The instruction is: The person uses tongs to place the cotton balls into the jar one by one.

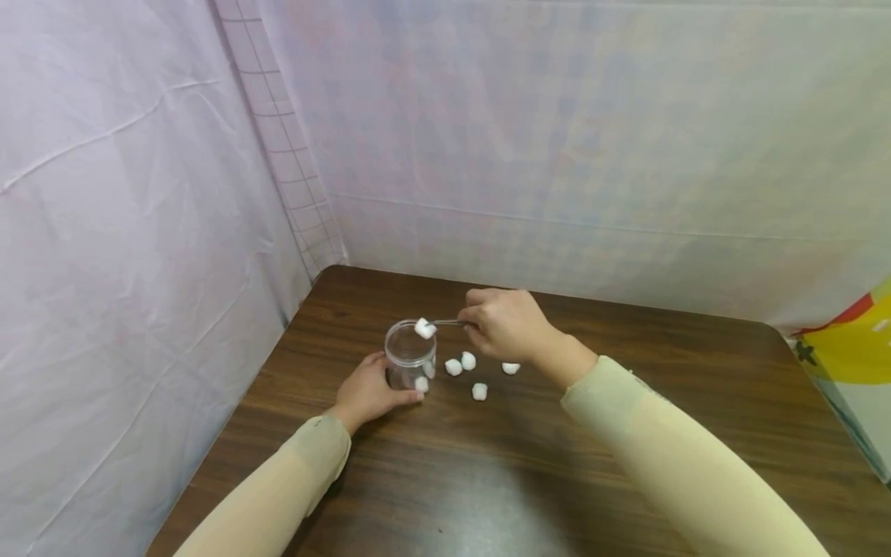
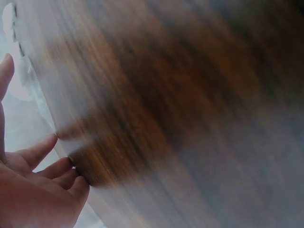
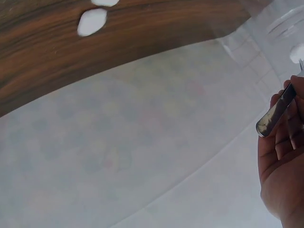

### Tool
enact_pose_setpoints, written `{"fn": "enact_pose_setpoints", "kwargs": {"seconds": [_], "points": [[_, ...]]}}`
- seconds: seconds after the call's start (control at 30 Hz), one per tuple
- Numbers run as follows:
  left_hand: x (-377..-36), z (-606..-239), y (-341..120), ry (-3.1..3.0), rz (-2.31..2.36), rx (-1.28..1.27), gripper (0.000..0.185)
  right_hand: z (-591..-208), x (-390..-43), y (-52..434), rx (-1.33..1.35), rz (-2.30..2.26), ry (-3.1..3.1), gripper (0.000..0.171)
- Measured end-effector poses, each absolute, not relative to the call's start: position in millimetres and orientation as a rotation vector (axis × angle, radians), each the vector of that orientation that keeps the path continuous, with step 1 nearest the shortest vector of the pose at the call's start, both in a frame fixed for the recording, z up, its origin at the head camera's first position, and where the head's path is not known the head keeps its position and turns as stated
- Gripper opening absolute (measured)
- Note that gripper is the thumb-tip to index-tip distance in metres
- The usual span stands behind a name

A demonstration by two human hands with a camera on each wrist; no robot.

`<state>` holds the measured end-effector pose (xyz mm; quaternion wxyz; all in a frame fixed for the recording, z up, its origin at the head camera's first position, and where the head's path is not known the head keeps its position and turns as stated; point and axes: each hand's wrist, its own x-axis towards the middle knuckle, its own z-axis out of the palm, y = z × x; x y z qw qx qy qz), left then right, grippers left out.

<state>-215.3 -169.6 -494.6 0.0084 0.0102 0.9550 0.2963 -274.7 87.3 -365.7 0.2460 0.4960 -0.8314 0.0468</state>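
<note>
A white cotton ball [image 1: 425,328] sits pinched in the tips of metal tweezers [image 1: 451,322], right over the open mouth of a clear plastic jar [image 1: 411,356]. The right hand [image 1: 506,325] grips the tweezers, fingers curled round the handle; in the right wrist view the handle's end [image 3: 275,111] lies against the curled fingers [image 3: 285,142]. The left hand [image 1: 367,393] wraps the jar's lower wall from the near side, thumb and fingers curved round it. Another ball lies inside the jar [image 1: 421,384]. Loose cotton balls [image 1: 479,391] lie on the brown wooden table [image 1: 626,433], just below and beside the right hand, near the jar.
</note>
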Motion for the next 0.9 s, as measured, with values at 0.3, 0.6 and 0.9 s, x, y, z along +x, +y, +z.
{"fn": "enact_pose_setpoints", "kwargs": {"seconds": [0.3,0.6,0.9], "points": [[-215.9,-494.5,-169.3,2.995,0.926,0.043,0.087,-379.5,-275.5,72.4,1.373,0.131,-2.308,0.010],[-215.2,-493.4,-170.0,3.012,0.924,0.054,0.087,-384.1,-275.8,69.9,1.370,0.117,-2.311,0.011],[-215.2,-493.1,-170.2,3.013,0.914,0.040,0.088,-385.6,-276.6,69.7,1.377,0.095,-2.310,0.010]]}}
